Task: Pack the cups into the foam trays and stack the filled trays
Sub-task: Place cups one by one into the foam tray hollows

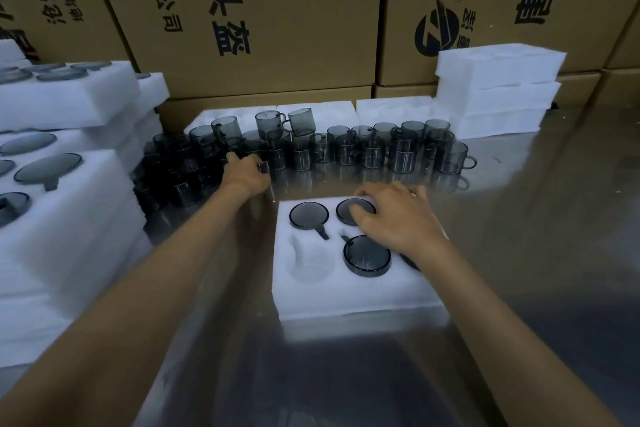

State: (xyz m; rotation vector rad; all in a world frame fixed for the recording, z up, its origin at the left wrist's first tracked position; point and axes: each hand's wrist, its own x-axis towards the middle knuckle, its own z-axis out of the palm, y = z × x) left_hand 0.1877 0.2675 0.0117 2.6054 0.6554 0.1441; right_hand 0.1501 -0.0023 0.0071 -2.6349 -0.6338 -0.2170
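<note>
L hand point(247, 168) at 11 o'clock, fingers curled round a cup point(264, 167) from the loose cups point(374, 149). R hand point(394, 215), fingers spread, presses a seated cup point(355, 210) into foam tray point(346, 295), prob. to bed it (one pocket point(308, 262) at 7 o'clock open). Filled trays point(62, 211) stacked at 9.

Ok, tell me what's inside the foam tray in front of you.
The foam tray holds three visible cups, bottoms up; one near-left pocket is empty. The right hand covers the remaining pockets.

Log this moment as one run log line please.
left hand grips loose cup | right hand presses cup into foam tray
</note>
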